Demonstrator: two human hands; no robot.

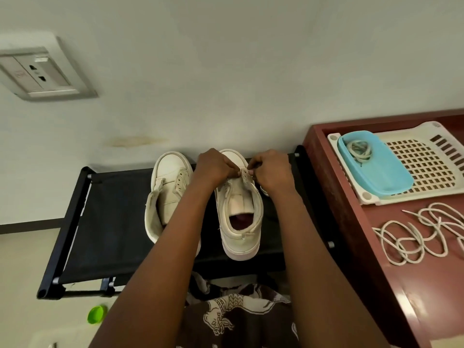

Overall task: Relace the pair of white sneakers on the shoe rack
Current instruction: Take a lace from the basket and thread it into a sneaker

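Both grips, left hand (213,167) and right hand (270,172), pinch lace (243,172) over right sneaker (238,209) toe.

Both forearms reach forward, bare. Left hand (213,167) and right hand (271,172) close together, fingers (251,169) curled, pinching.

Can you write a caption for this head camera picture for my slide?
Both hands thread a lace into the right sneaker on the rack.

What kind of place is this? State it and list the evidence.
Probably a home, near a wall: a black shoe rack with white sneakers, a wall socket, and a reddish wooden table holding loose laces.
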